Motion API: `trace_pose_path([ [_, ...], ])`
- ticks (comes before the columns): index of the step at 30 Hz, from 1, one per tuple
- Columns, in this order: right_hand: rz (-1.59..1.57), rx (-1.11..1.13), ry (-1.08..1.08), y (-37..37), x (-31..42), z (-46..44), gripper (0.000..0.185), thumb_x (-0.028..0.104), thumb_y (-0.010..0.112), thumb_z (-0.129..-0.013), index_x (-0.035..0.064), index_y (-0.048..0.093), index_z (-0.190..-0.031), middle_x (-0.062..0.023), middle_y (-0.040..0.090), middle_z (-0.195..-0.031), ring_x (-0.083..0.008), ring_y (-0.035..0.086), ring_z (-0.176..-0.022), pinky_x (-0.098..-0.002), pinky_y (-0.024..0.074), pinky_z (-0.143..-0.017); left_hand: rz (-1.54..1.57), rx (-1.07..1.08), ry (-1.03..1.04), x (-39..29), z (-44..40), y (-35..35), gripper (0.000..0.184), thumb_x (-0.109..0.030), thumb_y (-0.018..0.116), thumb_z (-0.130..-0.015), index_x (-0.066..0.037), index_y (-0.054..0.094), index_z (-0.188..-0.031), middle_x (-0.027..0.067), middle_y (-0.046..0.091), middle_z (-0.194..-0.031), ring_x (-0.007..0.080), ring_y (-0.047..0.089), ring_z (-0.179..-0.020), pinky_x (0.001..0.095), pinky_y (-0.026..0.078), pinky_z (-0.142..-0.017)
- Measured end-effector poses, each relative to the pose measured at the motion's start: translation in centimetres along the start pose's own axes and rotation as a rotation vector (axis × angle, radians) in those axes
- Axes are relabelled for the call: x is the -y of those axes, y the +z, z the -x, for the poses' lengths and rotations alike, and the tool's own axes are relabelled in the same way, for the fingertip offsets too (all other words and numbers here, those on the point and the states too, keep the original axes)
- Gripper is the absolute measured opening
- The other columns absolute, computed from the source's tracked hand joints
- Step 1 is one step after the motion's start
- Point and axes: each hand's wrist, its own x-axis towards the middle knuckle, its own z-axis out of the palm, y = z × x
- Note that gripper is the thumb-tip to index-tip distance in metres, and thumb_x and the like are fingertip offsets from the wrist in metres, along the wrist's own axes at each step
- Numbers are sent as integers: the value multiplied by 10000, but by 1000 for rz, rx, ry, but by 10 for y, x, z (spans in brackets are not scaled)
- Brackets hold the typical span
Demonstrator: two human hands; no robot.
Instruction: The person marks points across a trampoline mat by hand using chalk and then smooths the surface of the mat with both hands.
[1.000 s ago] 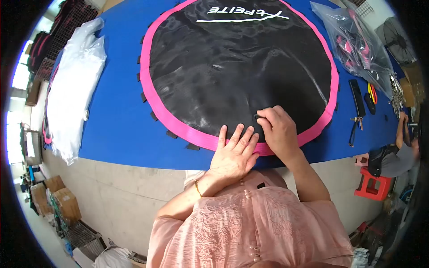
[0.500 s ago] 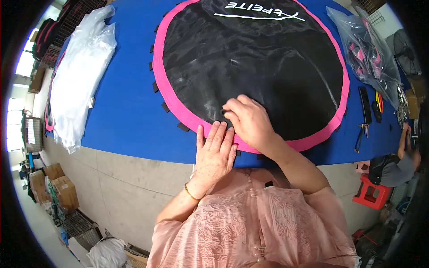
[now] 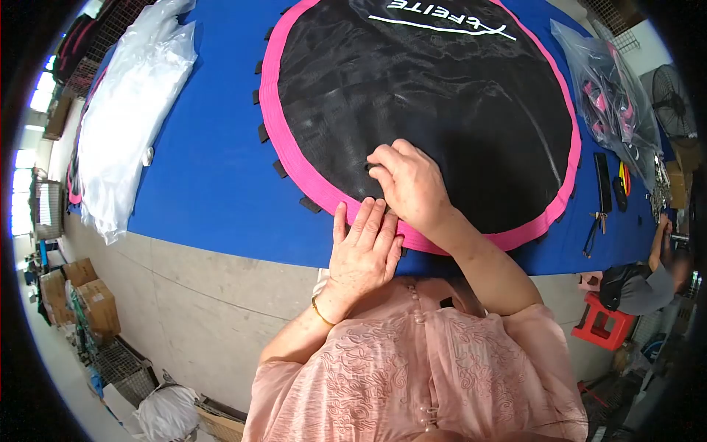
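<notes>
A round black trampoline mat (image 3: 442, 125) with a pink border and black tabs around its edge lies on the blue-covered table (image 3: 206, 169). White lettering shows near its far side. My left hand (image 3: 363, 250) rests flat on the near pink border, fingers stretched out. Just right of it and a little farther in, my right hand (image 3: 412, 184) is over the black fabric with thumb and forefinger pinched. A small dark bit shows at those fingertips, too small to name.
Clear plastic sheets (image 3: 140, 110) lie at the table's left. On the right are a clear bag (image 3: 607, 103) with pink-and-black items, a black strip-like object (image 3: 603, 183) and keys (image 3: 595, 228). Beyond are a red stool (image 3: 605, 322), another person (image 3: 641, 283) and a fan (image 3: 669, 99).
The view has shifted slightly. My right hand has moved a little farther from the mat's near border, still pinched. My left hand stays flat on the border.
</notes>
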Motion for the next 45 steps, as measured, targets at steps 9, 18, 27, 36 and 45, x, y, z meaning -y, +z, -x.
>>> trace_pose_path([
  [9, 20, 7, -28, -9, 5, 19, 99, 81, 734, -922, 57, 703, -1014, -137, 649, -912, -374, 681, -868, -461, 566, -767, 32, -6, -7, -1, -3, -4, 394, -271, 706, -962, -25, 723, -1269, 179, 655, -1407, 327, 578, -1380, 636, 299, -1227],
  [18, 178, -165, 142, -57, -37, 38, 104, 77, 764, -897, 67, 717, -989, -123, 668, -900, -347, 693, -844, -437, 568, -740, -33, 18, -4, -4, -6, -7, 376, -272, 676, -1009, -31, 724, -1295, 155, 649, -1411, 307, 554, -1405, 628, 296, -1240],
  [27, 114, -81, 163, -72, -25, 76, 100, 101, 751, -914, 65, 724, -1003, -128, 663, -911, -355, 687, -868, -436, 561, -757, -55, 61, -5, -9, -9, -12, 383, -256, 660, -1016, -31, 709, -1322, 165, 646, -1418, 331, 538, -1418, 625, 292, -1244],
  [36, 41, -73, 146, -81, -32, 87, 83, 71, 740, -912, 45, 730, -990, -136, 658, -904, -348, 689, -843, -441, 565, -752, 74, 139, 197, -39, -16, 10, 460, -313, 711, -974, -83, 687, -1373, 180, 612, -1413, 353, 552, -1367, 610, 365, -1190],
  [45, 51, -166, 103, -75, -34, 90, 72, 61, 738, -917, 42, 715, -982, -137, 650, -909, -368, 677, -850, -454, 554, -750, 58, 146, 201, -41, -19, 10, 436, -294, 713, -974, -73, 687, -1348, 184, 608, -1400, 361, 550, -1351, 606, 369, -1182],
])
